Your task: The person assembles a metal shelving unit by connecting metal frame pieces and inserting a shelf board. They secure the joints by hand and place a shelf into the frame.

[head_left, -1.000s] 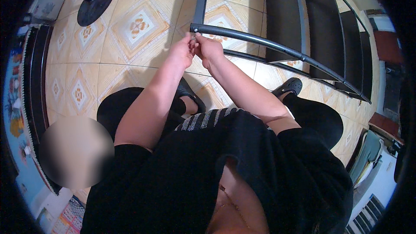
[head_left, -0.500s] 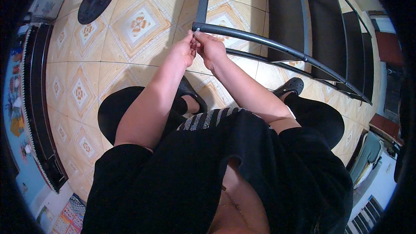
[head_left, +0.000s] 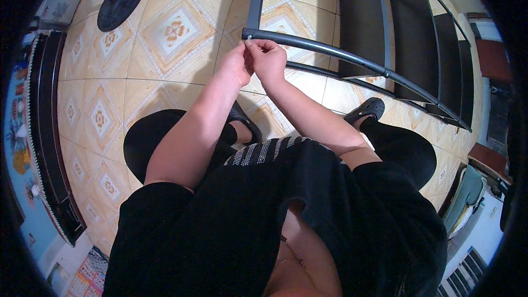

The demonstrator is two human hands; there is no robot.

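Note:
A black metal-tube rack (head_left: 324, 48) with dark shelf panels lies on its side in front of me, to the right. At the near left corner of its frame, a small silvery screw (head_left: 249, 37) sticks out at the tube's end. My right hand (head_left: 268, 61) pinches at this screw with thumb and forefinger, its other fingers curled. Close against it, my left hand (head_left: 240, 63) has its fingers drawn together just below the same corner. Whatever lies between the left fingertips is hidden.
Dark shelf panels (head_left: 360, 19) span the rack toward the right. A round black stand base (head_left: 122, 3) rests on the patterned tile floor (head_left: 176, 33) at the far left. A long dark furniture edge (head_left: 49, 132) runs along the left side. My feet in black clogs (head_left: 367, 109) flank the work.
My right hand has turned slightly and its fingers have curled more around the screw. The left hand has shifted very little. The rack stays in place.

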